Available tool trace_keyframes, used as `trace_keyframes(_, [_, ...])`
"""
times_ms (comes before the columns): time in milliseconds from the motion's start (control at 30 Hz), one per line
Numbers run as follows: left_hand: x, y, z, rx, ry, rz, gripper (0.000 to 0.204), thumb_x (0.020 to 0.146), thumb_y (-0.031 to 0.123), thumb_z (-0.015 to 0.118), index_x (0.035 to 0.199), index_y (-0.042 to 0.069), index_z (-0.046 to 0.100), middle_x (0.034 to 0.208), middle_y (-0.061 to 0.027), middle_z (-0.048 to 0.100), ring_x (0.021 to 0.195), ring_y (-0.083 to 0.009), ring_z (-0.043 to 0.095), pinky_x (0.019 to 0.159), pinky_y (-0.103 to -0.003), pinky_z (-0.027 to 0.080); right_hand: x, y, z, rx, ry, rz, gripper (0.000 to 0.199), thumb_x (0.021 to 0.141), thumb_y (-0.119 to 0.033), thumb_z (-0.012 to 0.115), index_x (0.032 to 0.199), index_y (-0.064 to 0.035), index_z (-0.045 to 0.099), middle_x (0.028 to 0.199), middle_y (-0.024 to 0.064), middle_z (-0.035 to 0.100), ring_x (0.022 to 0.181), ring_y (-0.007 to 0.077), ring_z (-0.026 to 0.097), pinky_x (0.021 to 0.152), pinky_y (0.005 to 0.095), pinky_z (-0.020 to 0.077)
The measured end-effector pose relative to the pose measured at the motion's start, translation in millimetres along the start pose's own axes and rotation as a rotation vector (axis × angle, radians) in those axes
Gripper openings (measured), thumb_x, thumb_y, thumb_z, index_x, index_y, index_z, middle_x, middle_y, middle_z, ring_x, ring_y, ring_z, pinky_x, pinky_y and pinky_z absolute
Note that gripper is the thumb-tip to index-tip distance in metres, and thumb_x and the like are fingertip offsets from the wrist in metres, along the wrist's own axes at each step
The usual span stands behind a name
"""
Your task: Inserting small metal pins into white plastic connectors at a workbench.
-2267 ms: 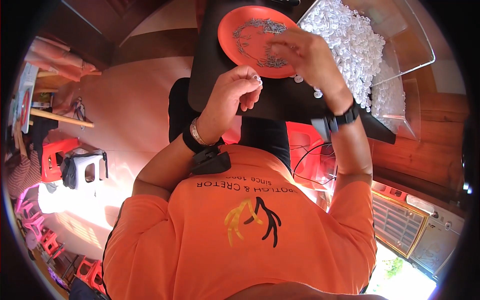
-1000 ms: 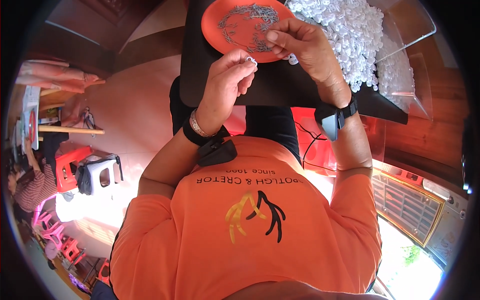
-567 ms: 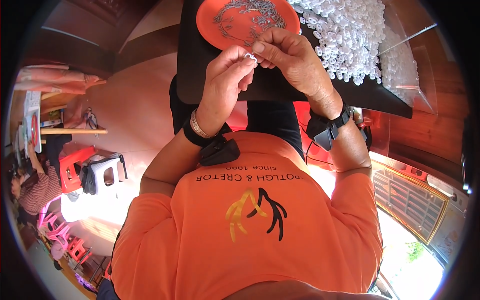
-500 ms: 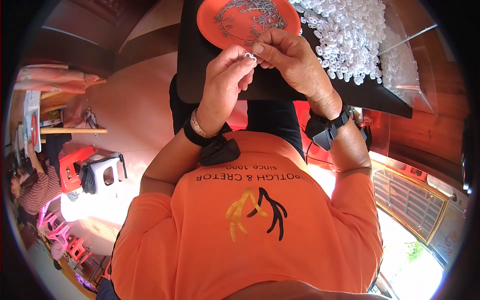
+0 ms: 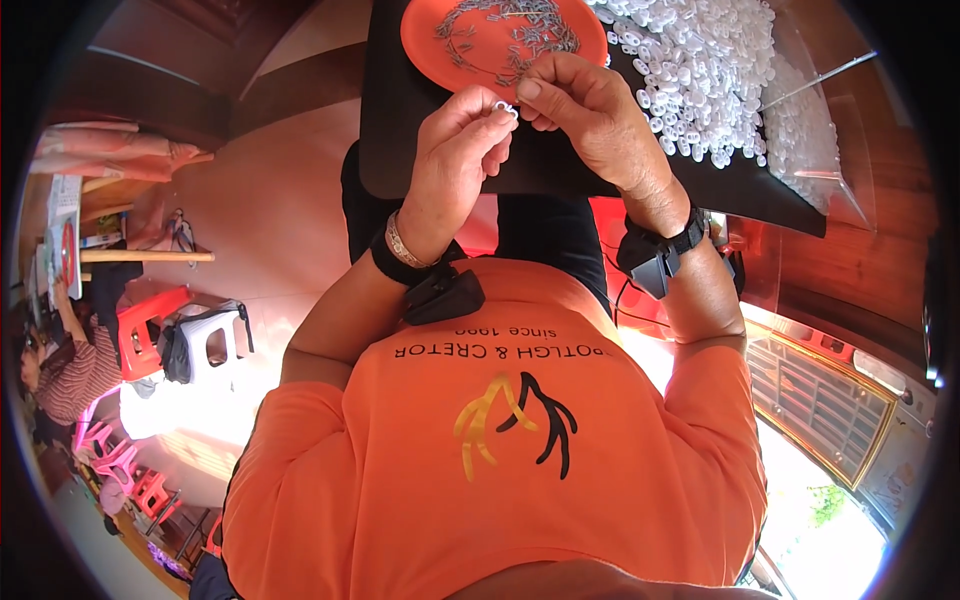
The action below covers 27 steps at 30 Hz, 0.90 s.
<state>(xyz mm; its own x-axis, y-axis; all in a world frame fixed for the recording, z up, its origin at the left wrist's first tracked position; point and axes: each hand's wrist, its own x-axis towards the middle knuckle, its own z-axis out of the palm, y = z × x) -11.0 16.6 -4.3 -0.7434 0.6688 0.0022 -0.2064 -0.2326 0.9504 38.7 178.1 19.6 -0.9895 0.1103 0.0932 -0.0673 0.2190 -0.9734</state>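
Note:
My left hand [image 5: 458,150] pinches a small white plastic piece with rounded openings [image 5: 506,108] between thumb and forefinger, above the near edge of the dark table. Close by on its right, my right hand [image 5: 592,118] has thumb and forefinger pressed together near that piece. Whatever lies between those right fingertips is too small to make out. Just beyond both hands, an orange-red plate [image 5: 425,48] bears many small grey pins [image 5: 535,38], scattered in a rough ring. A large heap of white plastic pieces [image 5: 700,75] covers the table to the right.
The dark table [image 5: 400,150] ends just in front of my lap. A clear plastic bag [image 5: 810,140] of white pieces lies at its right edge. On the far left are a red stool [image 5: 150,325], a white stool [image 5: 215,345] and another person in a striped top [image 5: 85,375].
Both hands have shifted slightly to the right in the picture, as have the plate and table. My right fingertips sit a little farther from the white piece.

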Motion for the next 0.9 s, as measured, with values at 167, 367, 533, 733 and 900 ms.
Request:
trace_keyframes(167, [0.2, -1.4, -0.9, 0.028, -0.005, 0.011, 0.018, 0.088, 0.018, 0.049, 0.08, 0.003, 0.053, 0.062, -0.0009, 0.049, 0.054, -0.007, 0.041, 0.05, -0.021, 0.031, -2.9, -2.9, 4.3, -0.035, -0.007, -0.001, 0.018, 0.09, -0.019, 0.058, 0.087, -0.0004, 0.06, 0.072, 0.0013, 0.059, 0.067, 0.0079, 0.055, 0.062, 0.0227, 0.0464])
trace_keyframes(367, [-0.3, -2.1, 0.8, 0.027, -0.019, 0.029, 0.018, 0.089, 0.018, 0.048, 0.078, 0.004, 0.051, 0.061, -0.0003, 0.048, 0.054, -0.0067, 0.04, 0.05, -0.021, 0.03, -4.7, -0.1, 6.1, -0.085, 0.012, -0.035, 0.018, 0.09, -0.018, 0.058, 0.085, -0.0002, 0.059, 0.069, 0.0021, 0.059, 0.065, 0.0082, 0.055, 0.06, 0.0238, 0.046])
trace_keyframes(533, [-2.8, -0.9, 3.9, 0.071, 0.012, 0.017, 0.018, 0.09, 0.017, 0.047, 0.076, 0.006, 0.049, 0.061, 0.002, 0.045, 0.054, -0.0044, 0.037, 0.049, -0.02, 0.027, -6.1, -1.6, 8.7, -0.256, 0.056, -0.052, 0.018, 0.086, -0.019, 0.06, 0.082, -0.0013, 0.06, 0.066, 0.0063, 0.06, 0.061, 0.014, 0.058, 0.057, 0.0279, 0.0458])
trace_keyframes(733, [-1.9, -4.0, 1.6, 0.073, 0.003, -0.01, 0.017, 0.089, 0.015, 0.052, 0.078, 0.003, 0.052, 0.064, 0.0014, 0.047, 0.056, -0.0041, 0.039, 0.049, -0.019, 0.032, -7.4, -10.4, 8.3, -0.471, 0.044, -0.139, 0.014, 0.086, -0.014, 0.059, 0.082, -0.0008, 0.058, 0.066, 0.0061, 0.057, 0.06, 0.011, 0.053, 0.057, 0.0253, 0.0434])
trace_keyframes(900, [0.0, -2.7, 1.1, 0.113, -0.007, -0.01, 0.017, 0.09, 0.017, 0.051, 0.078, 0.005, 0.052, 0.063, 0.0022, 0.047, 0.055, -0.0033, 0.038, 0.049, -0.019, 0.03, -8.9, -13.0, 2.4, -0.475, 0.067, -0.149, 0.015, 0.087, -0.017, 0.06, 0.085, -0.0015, 0.06, 0.069, 0.0054, 0.058, 0.062, 0.0111, 0.054, 0.058, 0.0247, 0.0432])
